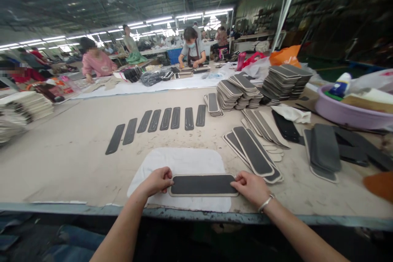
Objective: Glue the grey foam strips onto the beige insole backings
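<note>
Fingers (166, 173) of left hand (159, 181) and right hand (249, 186) pinch the panel (202, 185) between them (seemingly positioning it), white sheet (184, 159) beneath; next move likely needs level handling.

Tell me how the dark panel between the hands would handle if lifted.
The dark panel looks thin, so probably light. It spans straight between the left hand and right hand, hinting at some stiffness. Being flat, it seems unlikely to roll.

Left hand (161, 181) and right hand (250, 188) gripping opposite ends of a dark panel with a pale border (202, 185), white sheet (184, 161) beneath on a worn table (76, 163), eight dark strips (166, 119) lying beyond, stacked panels (230, 94) and a purple basin (353, 110) to the right.
</note>
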Demonstrator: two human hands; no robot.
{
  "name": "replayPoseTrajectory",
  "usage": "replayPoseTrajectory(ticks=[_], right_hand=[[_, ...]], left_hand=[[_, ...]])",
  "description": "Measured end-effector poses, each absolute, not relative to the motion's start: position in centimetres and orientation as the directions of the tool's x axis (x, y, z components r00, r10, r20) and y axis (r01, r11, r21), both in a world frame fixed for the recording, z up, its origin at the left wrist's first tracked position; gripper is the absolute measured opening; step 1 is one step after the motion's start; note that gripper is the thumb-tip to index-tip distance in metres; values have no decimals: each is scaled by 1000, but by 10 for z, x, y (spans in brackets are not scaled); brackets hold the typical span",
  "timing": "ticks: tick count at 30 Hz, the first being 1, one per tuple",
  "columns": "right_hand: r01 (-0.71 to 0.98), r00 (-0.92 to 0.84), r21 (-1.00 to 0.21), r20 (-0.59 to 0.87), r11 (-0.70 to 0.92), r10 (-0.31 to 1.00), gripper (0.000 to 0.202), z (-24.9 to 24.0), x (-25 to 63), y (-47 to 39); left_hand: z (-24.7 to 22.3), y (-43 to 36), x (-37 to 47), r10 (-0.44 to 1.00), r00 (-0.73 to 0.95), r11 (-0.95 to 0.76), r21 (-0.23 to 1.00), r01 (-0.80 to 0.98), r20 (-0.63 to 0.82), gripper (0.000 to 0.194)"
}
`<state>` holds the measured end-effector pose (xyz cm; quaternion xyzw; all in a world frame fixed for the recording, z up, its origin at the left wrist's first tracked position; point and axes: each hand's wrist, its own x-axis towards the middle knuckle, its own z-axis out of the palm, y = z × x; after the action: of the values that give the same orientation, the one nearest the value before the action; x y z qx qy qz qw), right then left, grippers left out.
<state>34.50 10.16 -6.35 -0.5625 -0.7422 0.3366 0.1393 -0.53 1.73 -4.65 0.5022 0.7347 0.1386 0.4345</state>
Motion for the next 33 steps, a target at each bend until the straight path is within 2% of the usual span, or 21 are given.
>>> replayPoseTrajectory(ticks=[8, 15, 24, 33], right_hand=[[735, -338, -662, -169, 147, 926, 7, -65, 343, 100], [722, -347, -672, -149, 163, 926, 8, -63, 343, 99], [766, -342, -607, -106, 212, 934, 10, -58, 342, 98], [766, -342, -604, -91, 221, 935, 12, -59, 342, 96]], left_hand=[[-47, 19, -3, 871, -118, 444, 662, 603, -477, 16], [-44, 19, -1, 862, -147, 462, 632, 622, -485, 17], [-38, 20, 3, 856, -141, 463, 615, 638, -498, 16], [-41, 20, -1, 862, -97, 433, 623, 651, -497, 12]])
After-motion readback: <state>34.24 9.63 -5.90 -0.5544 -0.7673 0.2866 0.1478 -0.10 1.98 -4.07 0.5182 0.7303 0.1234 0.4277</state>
